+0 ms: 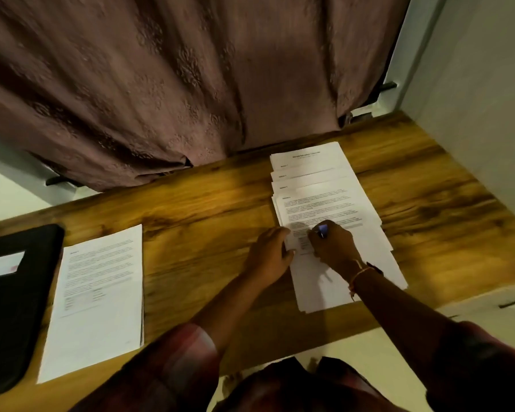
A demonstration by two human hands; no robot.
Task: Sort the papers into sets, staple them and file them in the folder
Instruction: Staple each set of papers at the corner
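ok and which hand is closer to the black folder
Left. The left hand sits at the left edge of the fanned papers, toward the black folder. The right hand, gripping a small blue stapler, lies farther right on those papers.

The desk point(197, 209) is wood-grained board, smooth with a low satin sheen. The fanned papers point(324, 185) and the separate paper set point(101, 292) are matt white printed paper. The folder point(9, 307) is black, smooth and faintly glossy, probably plastic. The curtain point(161, 84) is woven cloth with a raised floral pattern. The small blue object point(323, 230) gleams.
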